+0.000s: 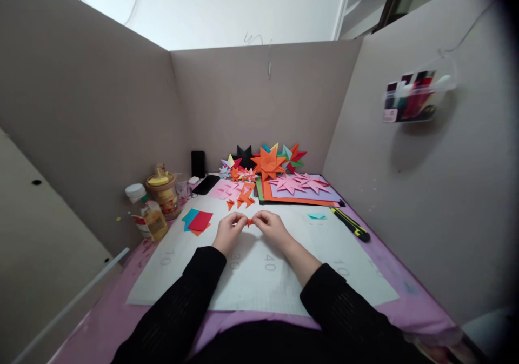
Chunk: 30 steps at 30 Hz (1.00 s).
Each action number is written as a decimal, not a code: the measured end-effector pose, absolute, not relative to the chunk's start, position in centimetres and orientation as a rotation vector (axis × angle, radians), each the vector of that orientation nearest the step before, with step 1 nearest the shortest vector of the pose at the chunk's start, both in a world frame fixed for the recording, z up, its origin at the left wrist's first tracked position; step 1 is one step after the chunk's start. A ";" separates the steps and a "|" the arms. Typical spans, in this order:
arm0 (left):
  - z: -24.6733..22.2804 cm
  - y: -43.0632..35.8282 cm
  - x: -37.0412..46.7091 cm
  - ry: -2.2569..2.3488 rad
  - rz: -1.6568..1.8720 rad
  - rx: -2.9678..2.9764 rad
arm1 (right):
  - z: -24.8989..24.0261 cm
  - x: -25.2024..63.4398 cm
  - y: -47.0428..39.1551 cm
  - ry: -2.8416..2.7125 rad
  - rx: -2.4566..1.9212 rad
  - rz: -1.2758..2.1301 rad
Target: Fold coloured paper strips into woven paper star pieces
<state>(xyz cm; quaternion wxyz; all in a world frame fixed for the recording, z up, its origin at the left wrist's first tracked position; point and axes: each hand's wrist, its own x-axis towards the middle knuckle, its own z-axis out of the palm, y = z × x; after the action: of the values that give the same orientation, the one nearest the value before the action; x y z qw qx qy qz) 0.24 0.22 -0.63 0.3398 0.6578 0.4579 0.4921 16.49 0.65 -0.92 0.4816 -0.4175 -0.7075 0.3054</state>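
Over the white cutting mat (259, 277), my left hand (229, 230) and my right hand (271, 225) meet at the fingertips, both pinching a small folded orange paper piece (250, 222). Both arms wear black sleeves. Just beyond the hands lie folded orange paper units (243, 199). Small red and blue paper squares (198, 221) sit to the left of my left hand. A tiny light-blue paper scrap (316, 216) lies to the right.
Finished paper stars (268, 161) and pink stars (298, 183) on coloured sheets fill the back. A yellow-black utility knife (351, 225) lies at right. Bottles and a jar (156, 204) stand at left, with a black phone (206, 184). Grey partition walls enclose the desk.
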 end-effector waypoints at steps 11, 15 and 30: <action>-0.4 -0.2 0.7 1.196 1.337 1.820 | -0.8 15.8 0.4 -1.702 -1.018 0.790; -0.6 -0.1 0.8 1.207 1.328 1.827 | -1.0 15.6 0.4 -1.708 -1.043 0.764; -0.5 -0.2 0.9 1.225 1.131 1.720 | -1.0 15.6 0.5 -1.660 -1.076 0.857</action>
<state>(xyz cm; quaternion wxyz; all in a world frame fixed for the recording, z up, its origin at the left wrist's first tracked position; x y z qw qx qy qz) 0.88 -0.17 -0.46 0.3645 0.6685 0.4764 0.4397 15.59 0.46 -0.97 0.4732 -0.4395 -0.6784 0.3503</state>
